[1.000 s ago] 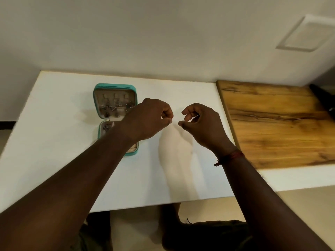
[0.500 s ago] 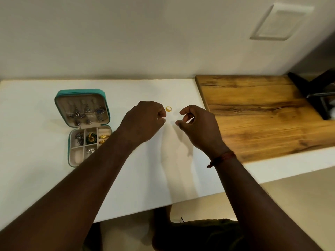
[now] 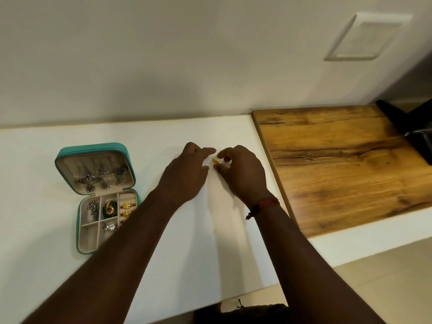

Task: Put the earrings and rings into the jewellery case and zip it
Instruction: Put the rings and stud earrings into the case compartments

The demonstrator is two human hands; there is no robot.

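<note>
A red thread bracelet [image 3: 265, 204] is tied round the wrist just behind the right hand [image 3: 243, 174], with a short frayed tail hanging from it.

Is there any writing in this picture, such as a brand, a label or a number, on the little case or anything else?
No text can be read anywhere in this view.
The jewellery case shows no brand or label on its teal rim or beige lining.
The white wall plate is blank.
The wooden board shows only grain.
The gold ring at the fingertips of the right hand is too small to show any mark.
</note>
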